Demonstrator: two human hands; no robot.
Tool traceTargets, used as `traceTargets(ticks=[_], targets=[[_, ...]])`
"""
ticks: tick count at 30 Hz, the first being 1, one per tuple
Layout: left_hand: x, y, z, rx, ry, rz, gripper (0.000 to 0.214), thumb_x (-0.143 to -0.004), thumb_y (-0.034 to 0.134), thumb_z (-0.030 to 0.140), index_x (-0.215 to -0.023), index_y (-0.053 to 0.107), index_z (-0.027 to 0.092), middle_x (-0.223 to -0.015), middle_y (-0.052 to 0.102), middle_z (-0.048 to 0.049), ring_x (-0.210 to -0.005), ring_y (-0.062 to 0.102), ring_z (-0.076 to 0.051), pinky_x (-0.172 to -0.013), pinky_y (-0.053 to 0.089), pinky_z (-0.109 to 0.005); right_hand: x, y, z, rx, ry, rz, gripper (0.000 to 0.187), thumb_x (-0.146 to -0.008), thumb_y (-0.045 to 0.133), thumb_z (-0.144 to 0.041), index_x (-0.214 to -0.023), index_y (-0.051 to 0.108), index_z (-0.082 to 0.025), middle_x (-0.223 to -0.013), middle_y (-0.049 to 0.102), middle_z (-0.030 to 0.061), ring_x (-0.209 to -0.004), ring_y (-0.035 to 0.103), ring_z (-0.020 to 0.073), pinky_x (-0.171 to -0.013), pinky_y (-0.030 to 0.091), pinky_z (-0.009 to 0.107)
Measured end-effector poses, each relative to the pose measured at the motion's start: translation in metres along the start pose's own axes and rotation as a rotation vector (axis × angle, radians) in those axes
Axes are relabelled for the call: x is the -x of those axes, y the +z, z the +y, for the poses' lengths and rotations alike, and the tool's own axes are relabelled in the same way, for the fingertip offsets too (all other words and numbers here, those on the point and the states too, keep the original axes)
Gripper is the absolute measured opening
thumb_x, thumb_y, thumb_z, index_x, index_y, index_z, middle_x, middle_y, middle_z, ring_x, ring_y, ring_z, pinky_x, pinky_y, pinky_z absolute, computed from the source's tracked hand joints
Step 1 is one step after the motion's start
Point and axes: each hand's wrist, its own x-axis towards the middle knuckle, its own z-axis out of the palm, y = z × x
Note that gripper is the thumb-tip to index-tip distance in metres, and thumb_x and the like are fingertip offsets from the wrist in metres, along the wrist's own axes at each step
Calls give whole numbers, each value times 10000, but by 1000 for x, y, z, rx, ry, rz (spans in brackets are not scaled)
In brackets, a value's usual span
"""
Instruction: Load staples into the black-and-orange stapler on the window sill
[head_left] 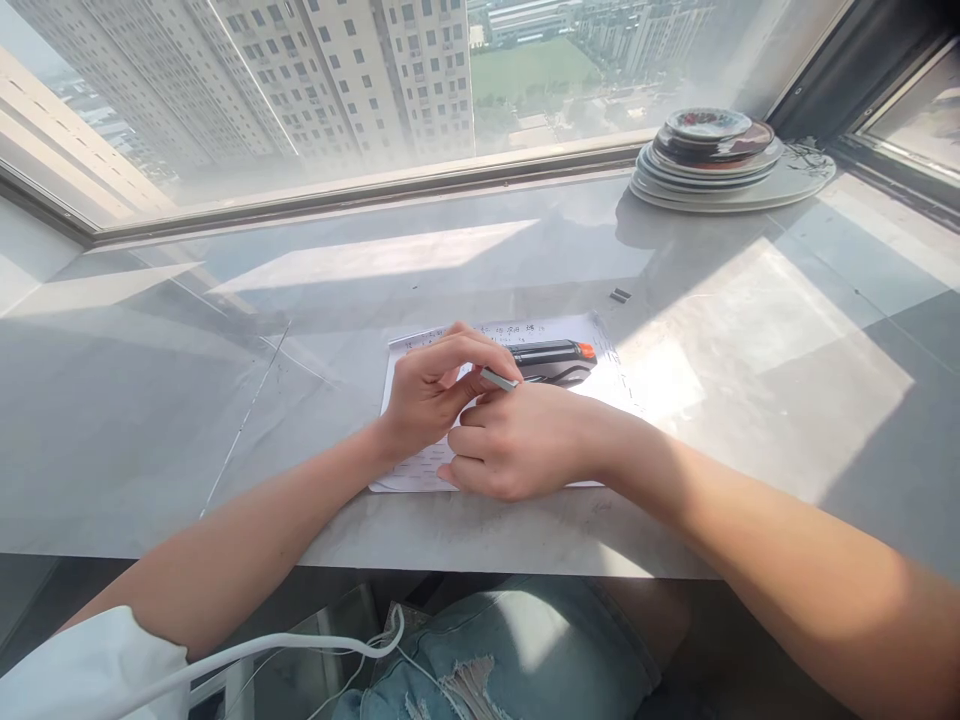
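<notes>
My left hand (450, 380) pinches a small grey strip of staples (498, 379) between thumb and fingertips. Right against it, my right hand (517, 440) is closed, its fingers curled in; whatever it may hold is hidden. Behind both hands lies a black stapler (551, 352) with an orange end, partly covered by my left hand. Under the stapler and my hands is a white sheet of paper (405, 470) with handwriting on it.
Small dark strips (620, 295) lie on the grey marbled counter (360, 270) beyond the paper. A stack of plates (705, 180) stands at the back right, by the window. A white cable (300, 640) runs below the counter's front edge, near my lap.
</notes>
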Motion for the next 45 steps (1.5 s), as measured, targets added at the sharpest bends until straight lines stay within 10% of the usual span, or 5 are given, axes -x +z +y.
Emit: traceTargets(ticks=[21,45], targets=[[-1,-4,2,-26,37,-14,97,-893,780,313,-836,753,240,-811,745,-40,-771,720,-181,-669,594,-334,-1,-3,3,-89,11,-114,418,-1037,432,-163,-688,660,-146,-612,584,25,-592,439,131,-569,249,300],[-1,0,1,25,-23,101,196,-893,768,422,-842,715,240,-783,730,-34,-780,727,-203,-731,615,-407,5,-1,2,130,-48,72,315,-907,470,-35,-627,527,-167,-558,499,-7,-545,358,111,-570,265,293]])
